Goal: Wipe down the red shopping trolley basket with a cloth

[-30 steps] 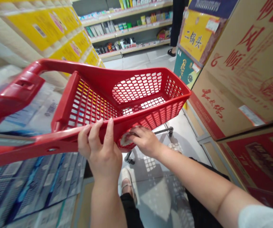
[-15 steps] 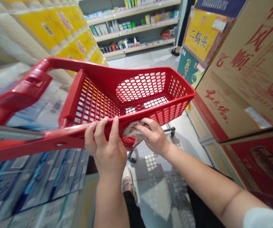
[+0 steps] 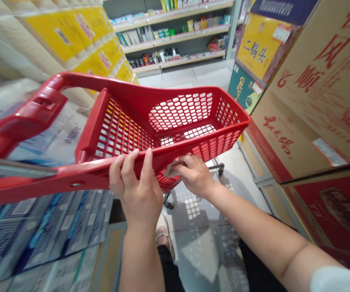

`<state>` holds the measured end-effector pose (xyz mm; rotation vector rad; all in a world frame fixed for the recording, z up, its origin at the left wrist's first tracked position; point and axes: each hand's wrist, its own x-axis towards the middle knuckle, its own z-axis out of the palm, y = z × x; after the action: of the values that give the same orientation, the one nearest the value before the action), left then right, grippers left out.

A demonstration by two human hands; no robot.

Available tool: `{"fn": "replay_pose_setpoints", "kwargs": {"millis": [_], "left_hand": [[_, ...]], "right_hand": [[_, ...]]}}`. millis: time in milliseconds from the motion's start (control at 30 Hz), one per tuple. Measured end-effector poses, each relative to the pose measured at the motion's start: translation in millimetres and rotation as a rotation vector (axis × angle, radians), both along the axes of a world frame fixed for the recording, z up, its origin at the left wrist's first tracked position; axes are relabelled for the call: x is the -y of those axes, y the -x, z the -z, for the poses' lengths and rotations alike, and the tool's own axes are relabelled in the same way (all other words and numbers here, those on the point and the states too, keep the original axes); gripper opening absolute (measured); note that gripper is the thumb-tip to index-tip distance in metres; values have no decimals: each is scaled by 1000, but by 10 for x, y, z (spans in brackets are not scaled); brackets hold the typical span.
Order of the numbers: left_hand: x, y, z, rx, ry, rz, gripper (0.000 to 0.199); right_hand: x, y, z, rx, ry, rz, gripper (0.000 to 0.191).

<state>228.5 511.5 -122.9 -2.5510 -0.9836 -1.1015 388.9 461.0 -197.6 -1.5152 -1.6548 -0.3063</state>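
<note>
The red plastic shopping basket hangs tilted above the tiled floor, its long axis running from the handle at lower left to the far end, which points forward and right. The left hand curls around the near rim; the half-closed right hand presses a grey cloth against the mesh wall.

A shop: stocked shelves, cartons, red shopping cart.
</note>
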Motion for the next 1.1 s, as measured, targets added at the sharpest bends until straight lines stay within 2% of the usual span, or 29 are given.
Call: {"fn": "replay_pose_setpoints", "kwargs": {"millis": [67, 200, 367, 467, 533, 700, 867, 1000, 1100], "left_hand": [[-4, 1, 5, 2, -2, -1, 51], [1, -1, 7, 16, 16, 18, 52], [7, -12, 15, 26, 35, -9, 50], [-2, -14, 32, 21, 30, -35, 49], [-11, -11, 42, 9, 26, -43, 50], [-2, -15, 47, -37, 57, -68, 54], [35, -46, 59, -131, 139, -109, 63], [16, -61, 81, -160, 143, -131, 65], [-13, -66, 94, -172, 127, -137, 67]], "right_hand": [[-6, 5, 8, 10, 31, -7, 23], [9, -16, -33, -67, -68, 69, 27], [-4, -4, -4, 0, -29, 5, 22], [-6, 8, 9, -21, -70, 34, 23], [-3, 11, 4, -31, -100, 54, 24], [3, 12, -5, 21, -37, 40, 22], [-14, -14, 16, -27, -109, 93, 25], [-39, -44, 9, -30, -76, 57, 25], [-36, -86, -29, -103, -113, 52, 27]]}}
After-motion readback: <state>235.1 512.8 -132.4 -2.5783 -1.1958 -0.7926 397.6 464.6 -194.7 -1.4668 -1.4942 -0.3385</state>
